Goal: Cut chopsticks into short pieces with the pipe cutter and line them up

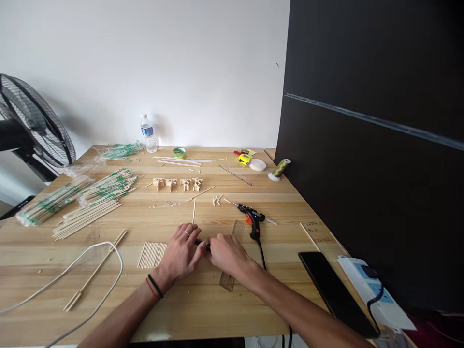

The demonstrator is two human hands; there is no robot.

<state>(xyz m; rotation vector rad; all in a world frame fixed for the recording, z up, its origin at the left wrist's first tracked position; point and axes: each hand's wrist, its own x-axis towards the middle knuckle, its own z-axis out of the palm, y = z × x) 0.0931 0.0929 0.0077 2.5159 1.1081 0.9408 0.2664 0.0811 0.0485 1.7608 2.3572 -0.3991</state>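
Observation:
My left hand (182, 252), with a ring and dark wrist bands, is low over the table with its fingers bent down onto a thin wooden stick (194, 211) that reaches away from me. Closed in a fist, my right hand (225, 252) is right beside it, on a small dark tool (202, 243) whose kind is mostly hidden between the hands. A row of short cut sticks (152, 255) lies just left of my left hand. Under my right wrist passes a clear ruler (227, 281). A black and orange glue gun (253, 217) rests to the right.
Small stick assemblies (175, 184) stand farther back. Bundled sticks (105, 188) lie left, near a white cable (121, 263). A phone (331, 290) and power strip (377, 290) sit at right. A bottle (148, 135), tape measure (244, 159) and thread spool (280, 170) stand behind.

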